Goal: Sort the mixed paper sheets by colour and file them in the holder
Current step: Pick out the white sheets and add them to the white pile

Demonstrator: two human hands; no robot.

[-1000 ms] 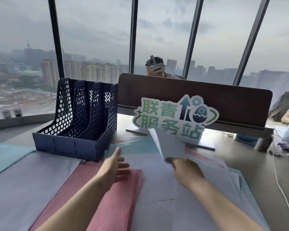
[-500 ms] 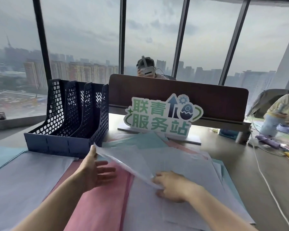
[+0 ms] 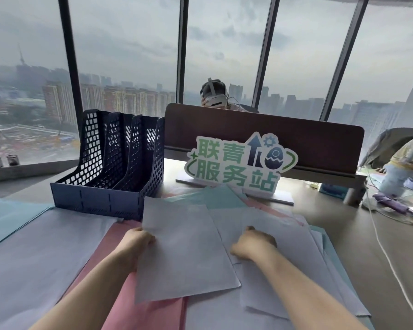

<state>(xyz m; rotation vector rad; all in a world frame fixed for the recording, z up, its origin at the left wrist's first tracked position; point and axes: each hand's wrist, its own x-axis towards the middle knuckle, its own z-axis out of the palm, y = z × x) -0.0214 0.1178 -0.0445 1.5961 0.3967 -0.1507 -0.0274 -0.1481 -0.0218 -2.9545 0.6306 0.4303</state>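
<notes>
A white sheet (image 3: 184, 248) hangs just above the desk in front of me, and my left hand (image 3: 135, 244) grips its left edge. My right hand (image 3: 252, 244) rests with curled fingers on the mixed pile of white, pink and teal sheets (image 3: 291, 236) at its right edge; whether it pinches a sheet I cannot tell. A pink stack (image 3: 143, 306) lies under the held sheet. A white stack (image 3: 38, 258) and a teal stack (image 3: 7, 217) lie to the left. The dark blue mesh holder (image 3: 110, 186), with three slots, stands behind them with nothing in it.
A green-lettered sign (image 3: 239, 165) on a white base stands behind the pile, before a brown divider (image 3: 272, 136). A person with a headset sits beyond it. Another person, cables (image 3: 386, 253) and clutter are at the right. Two small cups (image 3: 4, 160) sit on the window ledge.
The white sheet came leftward off the mixed pile; my left hand, open before, now grips its left edge. My right hand let it go and settled on the pile.
</notes>
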